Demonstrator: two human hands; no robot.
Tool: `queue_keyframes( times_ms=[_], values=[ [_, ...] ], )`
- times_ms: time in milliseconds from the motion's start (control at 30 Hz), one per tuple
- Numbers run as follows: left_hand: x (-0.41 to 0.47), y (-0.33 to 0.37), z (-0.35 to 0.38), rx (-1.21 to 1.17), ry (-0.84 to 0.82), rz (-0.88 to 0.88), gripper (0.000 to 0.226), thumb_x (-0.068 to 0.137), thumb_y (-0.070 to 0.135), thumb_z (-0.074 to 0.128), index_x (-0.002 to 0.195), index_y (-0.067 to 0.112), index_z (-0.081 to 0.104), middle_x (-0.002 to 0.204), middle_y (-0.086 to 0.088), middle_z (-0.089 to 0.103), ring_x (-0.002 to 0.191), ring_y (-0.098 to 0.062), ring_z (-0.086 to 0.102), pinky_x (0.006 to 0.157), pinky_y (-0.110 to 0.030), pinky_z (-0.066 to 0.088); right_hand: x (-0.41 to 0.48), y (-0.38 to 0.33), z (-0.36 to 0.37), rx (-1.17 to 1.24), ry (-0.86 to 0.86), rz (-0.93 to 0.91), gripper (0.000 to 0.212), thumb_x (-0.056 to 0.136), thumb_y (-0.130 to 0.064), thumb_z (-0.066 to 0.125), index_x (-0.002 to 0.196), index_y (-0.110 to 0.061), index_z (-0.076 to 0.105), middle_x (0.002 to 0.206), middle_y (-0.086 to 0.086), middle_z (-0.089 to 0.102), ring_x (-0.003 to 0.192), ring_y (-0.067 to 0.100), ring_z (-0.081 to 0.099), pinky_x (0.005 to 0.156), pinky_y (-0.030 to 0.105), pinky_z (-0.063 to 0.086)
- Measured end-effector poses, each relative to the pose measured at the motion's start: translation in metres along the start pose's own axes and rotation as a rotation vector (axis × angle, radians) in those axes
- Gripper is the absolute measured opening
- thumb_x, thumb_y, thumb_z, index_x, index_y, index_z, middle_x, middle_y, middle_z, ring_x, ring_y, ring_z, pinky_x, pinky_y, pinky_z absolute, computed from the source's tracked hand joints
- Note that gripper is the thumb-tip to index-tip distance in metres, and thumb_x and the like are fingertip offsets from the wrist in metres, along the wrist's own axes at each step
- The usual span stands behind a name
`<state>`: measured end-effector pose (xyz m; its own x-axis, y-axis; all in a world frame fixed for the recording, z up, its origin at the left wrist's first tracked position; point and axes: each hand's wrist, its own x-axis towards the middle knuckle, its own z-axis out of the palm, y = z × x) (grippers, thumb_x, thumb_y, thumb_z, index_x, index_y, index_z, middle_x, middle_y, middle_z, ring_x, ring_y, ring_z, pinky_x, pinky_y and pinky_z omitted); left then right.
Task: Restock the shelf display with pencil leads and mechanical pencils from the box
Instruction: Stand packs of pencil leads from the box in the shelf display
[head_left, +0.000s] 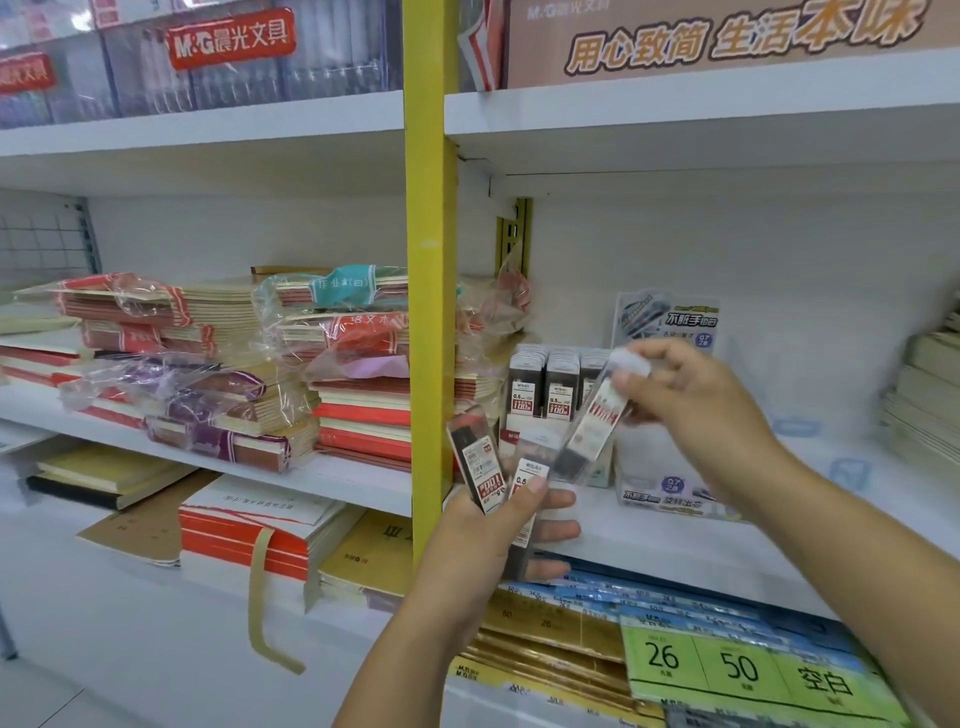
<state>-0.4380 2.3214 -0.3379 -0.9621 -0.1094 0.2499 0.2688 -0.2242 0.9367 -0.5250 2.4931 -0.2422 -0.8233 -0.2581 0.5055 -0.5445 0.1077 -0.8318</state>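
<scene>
My left hand (498, 535) grips a fan of pencil lead packs (478, 462), slim dark cases with red and white labels, in front of the shelf edge. My right hand (691, 395) pinches the top of one more pencil lead pack (592, 426), tilted, its lower end near the packs in my left hand. Behind them on the white shelf (701, 540) stands a display box of lead packs (550, 384) in upright rows. To its right sits a white and blue display carton (670, 488) with a printed header card (667, 322).
A yellow upright post (428, 291) divides the shelving. Left of it lie stacks of wrapped notebooks (218, 374). Below are flat paper packs and green labels reading 26 and 50 (727, 665). More notebook stacks (930, 395) stand at the far right.
</scene>
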Motion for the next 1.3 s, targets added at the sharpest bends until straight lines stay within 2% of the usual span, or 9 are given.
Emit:
queue_keyframes(
  times_ms=[100,267,367,500,833,967,1067,1167,1300],
  values=[
    [0.004,-0.004,-0.004,0.014,0.08,0.006,0.034,0.087,0.042,0.068,0.117,0.03,0.062,0.098,-0.006,0.077,0.08,-0.019,0.075,0.06,-0.032,0.059,0.026,-0.011,-0.014,-0.052,0.125,-0.195,0.018,0.091,-0.013,0.063,0.09,-0.03,0.059,0.085,-0.003,0.073,0.071,0.005,0.068,0.061,0.019,0.052],
    [0.009,-0.007,-0.009,0.004,0.123,0.01,0.023,0.091,0.037,0.068,0.113,0.029,0.066,0.092,-0.009,0.076,0.062,-0.012,0.064,0.053,-0.026,0.052,0.055,-0.002,-0.018,-0.399,0.022,-0.292,0.021,0.088,-0.016,0.067,0.087,-0.035,0.057,0.09,0.0,0.067,0.085,0.024,0.066,0.079,0.044,0.055],
    [0.01,-0.005,-0.009,-0.004,0.128,0.019,0.021,0.092,0.036,0.068,0.111,0.029,0.066,0.09,-0.008,0.076,0.056,-0.009,0.057,0.047,-0.023,0.045,0.064,0.011,-0.011,-0.567,-0.074,-0.277,0.021,0.087,-0.021,0.069,0.088,-0.037,0.055,0.086,-0.011,0.065,0.082,0.011,0.063,0.072,0.032,0.051],
    [0.009,-0.005,-0.01,0.014,0.122,0.028,0.021,0.092,0.035,0.067,0.112,0.028,0.065,0.089,-0.007,0.076,0.055,-0.008,0.056,0.046,-0.021,0.043,0.074,0.024,-0.005,-0.62,-0.086,-0.189,0.022,0.083,-0.024,0.073,0.094,-0.03,0.055,0.085,-0.009,0.064,0.08,0.008,0.061,0.065,0.025,0.043],
    [0.007,-0.004,-0.01,0.058,0.107,0.002,0.024,0.09,0.04,0.069,0.112,0.031,0.066,0.092,-0.005,0.077,0.065,-0.01,0.066,0.052,-0.022,0.049,0.07,0.033,0.0,-0.913,0.05,-0.19,0.029,0.091,-0.027,0.063,0.119,-0.024,0.066,0.113,0.008,0.053,0.117,0.026,0.039,0.091,0.033,0.032],
    [0.004,-0.002,-0.006,0.06,0.075,-0.002,0.026,0.088,0.041,0.07,0.113,0.032,0.067,0.094,-0.006,0.077,0.068,-0.011,0.068,0.052,-0.021,0.049,0.028,0.02,0.005,-0.664,0.111,-0.314,0.022,0.095,-0.024,0.055,0.114,-0.026,0.066,0.103,-0.005,0.061,0.095,0.007,0.053,0.079,0.014,0.04],
    [0.002,0.001,0.0,0.068,0.043,0.002,0.019,0.09,0.039,0.07,0.107,0.032,0.069,0.094,-0.009,0.077,0.068,-0.012,0.067,0.05,-0.022,0.048,-0.017,0.012,0.015,-0.355,-0.108,-0.217,0.018,0.092,-0.035,0.054,0.103,-0.046,0.064,0.091,-0.022,0.065,0.086,-0.008,0.057,0.068,0.003,0.042],
    [0.0,0.003,0.006,0.102,-0.008,0.006,0.009,0.092,0.038,0.068,0.1,0.04,0.071,0.095,-0.009,0.077,0.069,-0.012,0.067,0.05,-0.022,0.048,-0.038,0.016,0.024,-0.186,-0.286,-0.103,0.022,0.089,-0.036,0.062,0.108,-0.048,0.065,0.093,-0.017,0.066,0.085,-0.002,0.059,0.072,0.012,0.046],
    [-0.002,0.001,0.008,0.1,-0.051,-0.026,0.014,0.088,0.036,0.071,0.102,0.038,0.073,0.099,-0.009,0.077,0.077,-0.014,0.071,0.057,-0.023,0.054,-0.043,0.023,0.021,-0.008,-0.165,-0.048,0.024,0.086,-0.015,0.069,0.101,-0.034,0.069,0.088,0.002,0.07,0.082,0.017,0.064,0.072,0.027,0.052]
  ],
)
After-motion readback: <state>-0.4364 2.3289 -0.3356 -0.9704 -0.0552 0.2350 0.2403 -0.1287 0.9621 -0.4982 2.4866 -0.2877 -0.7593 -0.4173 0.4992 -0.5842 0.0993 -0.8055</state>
